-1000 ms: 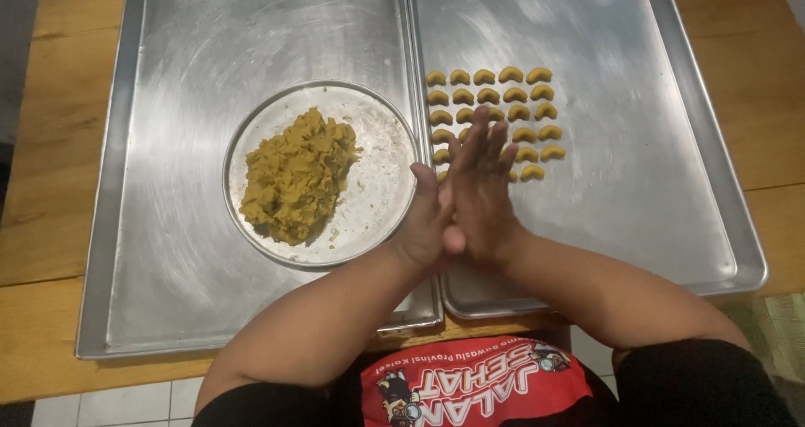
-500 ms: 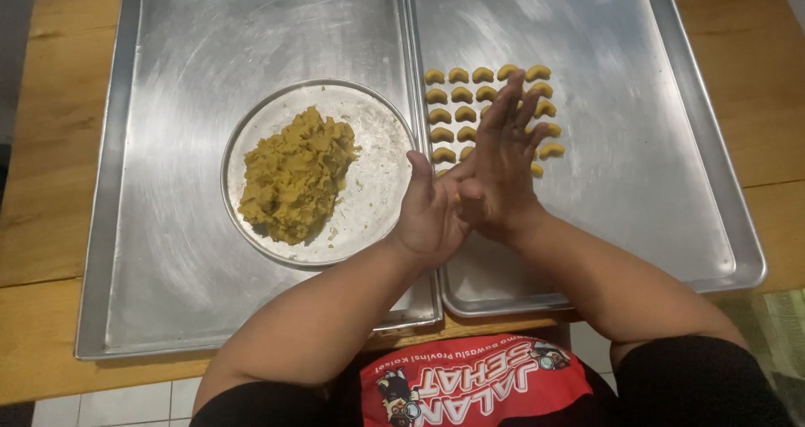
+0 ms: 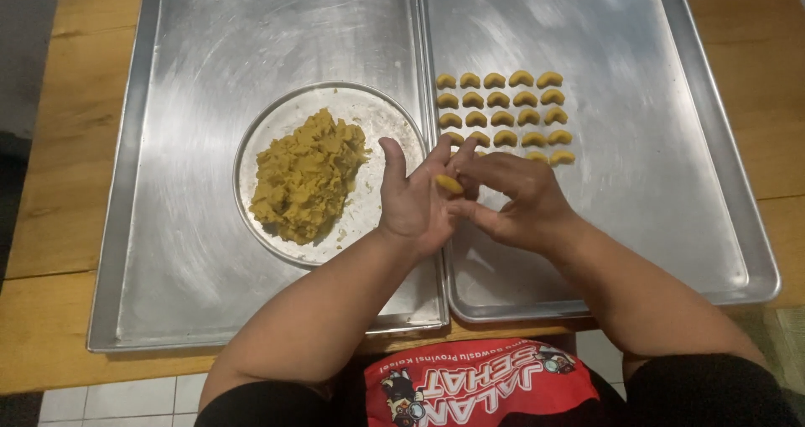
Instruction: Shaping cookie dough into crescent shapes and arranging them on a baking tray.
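Small dough piece [image 3: 449, 184] pinched by right hand [image 3: 513, 202] fingertips — rested on open left hand [image 3: 415, 205] palm, between dough plate [image 3: 251, 142] and crescent rows [image 3: 504, 117] on right tray [image 3: 671, 184].

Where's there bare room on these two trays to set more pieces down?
Right tray: bare metal right of the rows of curved dough pieces, and along its far and near edges. Left tray: bare beyond and left of the round plate of dough. Crowded: between plate and rows, where left hand and right hand meet.

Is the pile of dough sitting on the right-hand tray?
No, the dough pile lies on a round plate on the left tray.
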